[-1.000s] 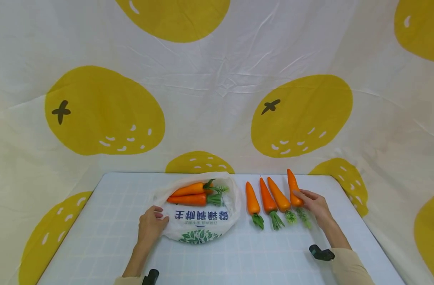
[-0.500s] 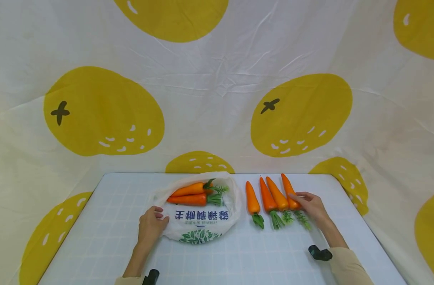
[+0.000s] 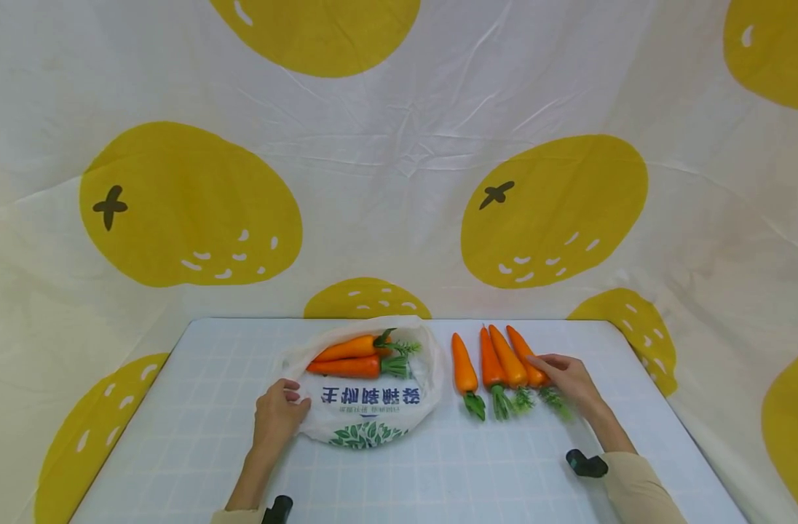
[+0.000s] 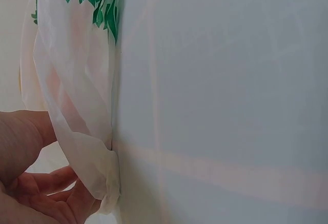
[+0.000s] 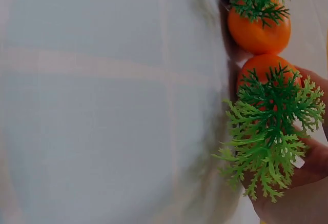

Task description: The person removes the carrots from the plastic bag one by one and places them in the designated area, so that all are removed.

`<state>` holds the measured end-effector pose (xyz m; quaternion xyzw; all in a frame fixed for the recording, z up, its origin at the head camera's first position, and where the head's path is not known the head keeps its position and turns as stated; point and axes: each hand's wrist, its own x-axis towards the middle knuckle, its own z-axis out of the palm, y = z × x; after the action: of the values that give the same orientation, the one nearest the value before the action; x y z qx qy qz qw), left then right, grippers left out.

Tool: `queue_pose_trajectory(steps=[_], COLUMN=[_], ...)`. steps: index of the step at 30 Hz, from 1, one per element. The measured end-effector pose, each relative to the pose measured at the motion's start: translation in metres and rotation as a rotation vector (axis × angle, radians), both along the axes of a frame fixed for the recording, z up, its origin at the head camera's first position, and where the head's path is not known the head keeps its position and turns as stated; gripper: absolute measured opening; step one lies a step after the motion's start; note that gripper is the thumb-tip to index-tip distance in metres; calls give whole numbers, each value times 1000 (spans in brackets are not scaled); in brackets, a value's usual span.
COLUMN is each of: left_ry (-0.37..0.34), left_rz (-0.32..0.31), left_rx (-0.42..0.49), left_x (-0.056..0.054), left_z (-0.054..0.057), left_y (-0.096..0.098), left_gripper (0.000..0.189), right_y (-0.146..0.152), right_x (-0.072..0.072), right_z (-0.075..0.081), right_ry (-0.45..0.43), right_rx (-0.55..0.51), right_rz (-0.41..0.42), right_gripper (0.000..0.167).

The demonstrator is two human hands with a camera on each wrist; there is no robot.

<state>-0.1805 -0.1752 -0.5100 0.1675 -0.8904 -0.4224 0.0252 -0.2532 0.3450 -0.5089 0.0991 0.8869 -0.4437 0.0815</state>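
Observation:
My left hand holds the left edge of a white plastic bag printed with dark characters and green leaves. In the left wrist view, the thumb and fingers close around a gathered fold of the bag. Orange carrots with green tops lie in the bag's open mouth. On the right, my right hand grips the rightmost carrot of a row, near its leafy end. That carrot touches the neighbouring carrot. Green fronds hide part of the right fingers in the right wrist view.
Two more carrots lie left of the gripped pair: a dark orange carrot against them and a separate carrot nearer the bag. A pale checked tabletop meets a fruit-print curtain at the back.
My right hand has slid the rightmost carrot left, and its tip has swung left too. The two carrots beside it are now pressed together. My left hand and the bag look unmoved.

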Motion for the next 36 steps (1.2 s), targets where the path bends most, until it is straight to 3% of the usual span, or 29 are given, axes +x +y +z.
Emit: queue_pose_trajectory(steps=[8,15,21,30,36], left_ry=[4,14,27,11,69], left_rz=[-4,-4,-11,-10,-26], left_rx=[1,-4,-5,-16,-74], left_x=[0,0,1,0,-3], left_z=[0,-1,-3,-1,5], left_y=[0,-1,-2,0,1], left_gripper=[30,30,30,28,24], right_y=[-1,4,7,9,11], right_x=[4,4,5,6,5], right_z=[8,7,7,6,8], right_ry=[-8,-25,3,15,83], right_rx=[27,47,72,107,134], right_rz=[35,3,18,9,30], right_gripper=[82,85,78,80,74])
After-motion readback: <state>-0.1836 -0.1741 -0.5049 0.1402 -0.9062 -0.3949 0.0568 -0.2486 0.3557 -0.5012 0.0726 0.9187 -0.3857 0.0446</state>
